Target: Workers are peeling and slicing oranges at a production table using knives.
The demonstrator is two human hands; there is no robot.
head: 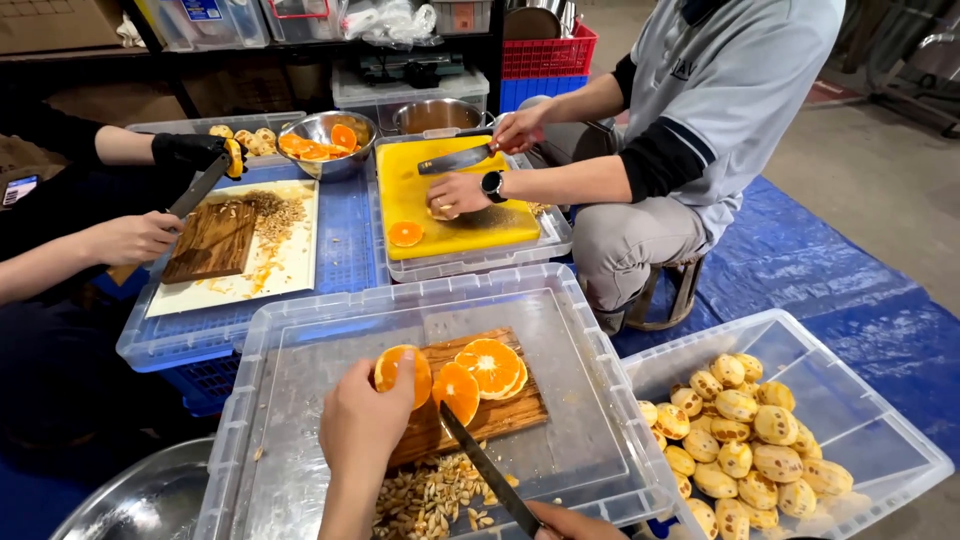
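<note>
- My left hand (362, 425) is closing its fingers over an orange fruit half (401, 373), pressing it down on the left end of the small wooden board (500, 412).
- My right hand (570, 522) is showing only in part at the bottom edge, gripping the handle of a knife (487, 468); its blade is pointing up toward the fruit half, the tip lying on the board.
- Cut orange slices (485, 370) are lying just beside the fruit half, toward the board's right end.
- The board is sitting on an upturned clear plastic lid (590, 350).
- Pale seeds (430, 495) are lying in a heap at the lid's near edge, below the board.
- A clear bin (850, 400) of spotted yellow fruits (735, 440) is standing to the lid's right.
- Across from me, two other people are cutting on a yellow board (450, 215) and a white board (290, 260).
</note>
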